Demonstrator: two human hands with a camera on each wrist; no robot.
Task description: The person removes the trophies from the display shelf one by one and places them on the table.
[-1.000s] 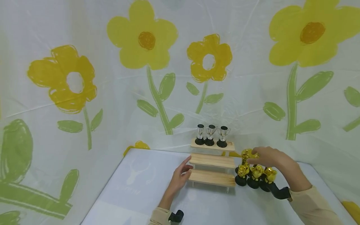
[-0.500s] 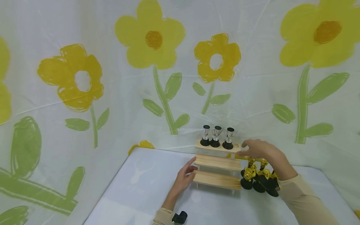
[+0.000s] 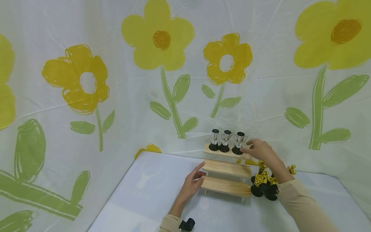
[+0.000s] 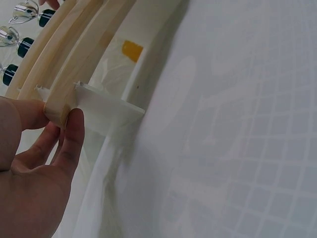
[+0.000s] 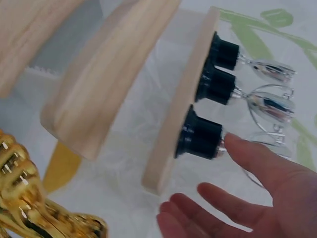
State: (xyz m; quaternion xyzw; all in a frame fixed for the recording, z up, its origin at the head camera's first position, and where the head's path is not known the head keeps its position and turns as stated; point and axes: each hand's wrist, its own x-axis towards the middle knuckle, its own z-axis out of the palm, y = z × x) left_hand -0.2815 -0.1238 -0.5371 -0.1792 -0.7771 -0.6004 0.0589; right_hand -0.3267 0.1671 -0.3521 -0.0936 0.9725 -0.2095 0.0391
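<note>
My left hand (image 3: pixel 192 184) pinches the left end of the lowest board (image 3: pixel 226 186) of a three-tier wooden display stand, thumb on one face and fingertips beneath in the left wrist view. Three silver trophy cups on black bases stand in a row on the top board (image 3: pixel 221 153). At the right-hand silver trophy (image 3: pixel 240 137) is my right hand (image 3: pixel 260 150); in the right wrist view its thumb (image 5: pixel 247 153) overlaps the stem just above the black base (image 5: pixel 200 135). The other fingers of that hand spread loosely below, not wrapped round the trophy.
Gold figurine trophies (image 3: pixel 261 179) on black bases crowd the table beside the stand's right end, partly hidden by my right forearm. The middle board (image 3: pixel 227 168) carries nothing. A white, flower-printed cloth (image 3: pixel 130 96) hangs close behind the stand.
My right hand has moved from over the gold trophies up and left to the right-hand silver trophy. The left hand keeps its place on the stand; the head view has shifted slightly.
</note>
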